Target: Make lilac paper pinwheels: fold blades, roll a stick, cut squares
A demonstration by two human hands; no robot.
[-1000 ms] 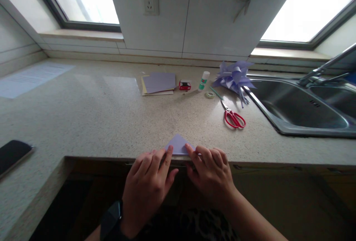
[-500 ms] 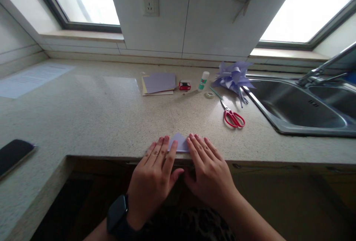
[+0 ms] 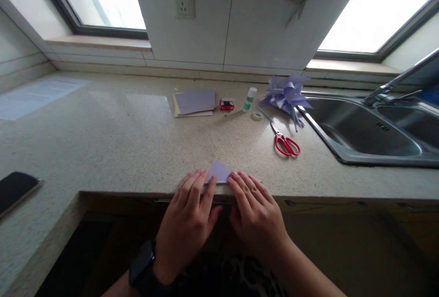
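Right hand (image 3: 259,212), curled earlier, is now straightening its fingers (image 3: 242,189); left hand (image 3: 187,212) is bending slightly, both pressing, not gripping, folded lilac paper (image 3: 218,171), lower centre. Even pressure should be keeping it crisp!

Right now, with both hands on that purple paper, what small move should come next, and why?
Probably slide the left hand and right hand outward, pressing along the purple paper: both hands lie over its sides, and its straight near edge shows between them.
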